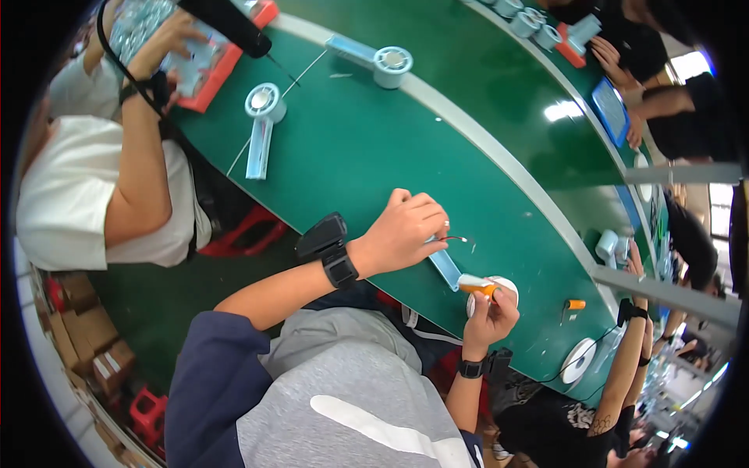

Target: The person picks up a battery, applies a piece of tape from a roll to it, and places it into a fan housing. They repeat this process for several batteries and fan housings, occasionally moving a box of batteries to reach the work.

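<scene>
In front of me lies a light blue fan housing (445,270) with an open trough-like handle. My left hand (407,232) is closed over its far end, hiding that part. A thin dark wire with a small white connector (463,239) sticks out beside the left fingers. My right hand (491,318) pinches an orange cylindrical battery (485,288), its left end at the near end of the handle. A white strip (470,280) shows at that end of the battery. Behind the right fingers is a white round roll (511,289), partly covered.
Two light blue fans (259,144) (392,66) lie farther off on the green table (343,148). Another orange battery (576,305) and a white roll (579,360) lie to the right. A dark power screwdriver (234,27) hangs at upper left. Co-workers sit on both sides.
</scene>
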A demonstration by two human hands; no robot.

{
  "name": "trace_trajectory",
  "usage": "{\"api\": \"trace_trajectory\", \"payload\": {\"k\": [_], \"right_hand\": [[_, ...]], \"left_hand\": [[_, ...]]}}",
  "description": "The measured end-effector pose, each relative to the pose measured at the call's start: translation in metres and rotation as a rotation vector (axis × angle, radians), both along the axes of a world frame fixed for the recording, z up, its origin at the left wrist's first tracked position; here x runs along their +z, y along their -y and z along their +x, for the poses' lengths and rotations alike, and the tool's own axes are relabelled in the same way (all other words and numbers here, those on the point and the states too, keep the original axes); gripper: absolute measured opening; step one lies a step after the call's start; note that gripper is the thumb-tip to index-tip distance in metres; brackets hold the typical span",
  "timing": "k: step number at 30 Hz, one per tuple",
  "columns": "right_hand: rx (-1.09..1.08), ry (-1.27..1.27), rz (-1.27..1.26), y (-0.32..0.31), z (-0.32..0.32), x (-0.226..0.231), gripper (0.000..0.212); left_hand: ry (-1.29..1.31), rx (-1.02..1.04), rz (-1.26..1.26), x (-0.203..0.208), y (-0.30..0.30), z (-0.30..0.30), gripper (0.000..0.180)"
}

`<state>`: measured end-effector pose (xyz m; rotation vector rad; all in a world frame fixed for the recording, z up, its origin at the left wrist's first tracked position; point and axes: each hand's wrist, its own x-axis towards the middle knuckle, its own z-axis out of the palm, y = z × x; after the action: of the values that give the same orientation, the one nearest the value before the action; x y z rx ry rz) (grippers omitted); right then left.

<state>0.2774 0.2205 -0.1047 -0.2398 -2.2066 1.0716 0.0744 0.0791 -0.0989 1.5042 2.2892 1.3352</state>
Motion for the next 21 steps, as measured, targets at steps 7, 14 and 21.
{"api": "trace_trajectory", "payload": {"k": [7, 14, 21], "right_hand": [[0.049, 0.034, 0.363, 0.0, -0.006, 0.012, 0.041], [0.212, 0.203, 0.522, -0.005, -0.018, 0.02, 0.042], [0.441, 0.506, 0.64, -0.005, -0.081, 0.059, 0.018]], "left_hand": [[-0.054, 0.078, 0.015, -0.006, 0.001, 0.012, 0.021], [-0.131, 0.089, -0.012, -0.009, 0.001, 0.017, 0.018], [-0.04, 0.075, -0.001, -0.007, 0.0, 0.009, 0.018]]}}
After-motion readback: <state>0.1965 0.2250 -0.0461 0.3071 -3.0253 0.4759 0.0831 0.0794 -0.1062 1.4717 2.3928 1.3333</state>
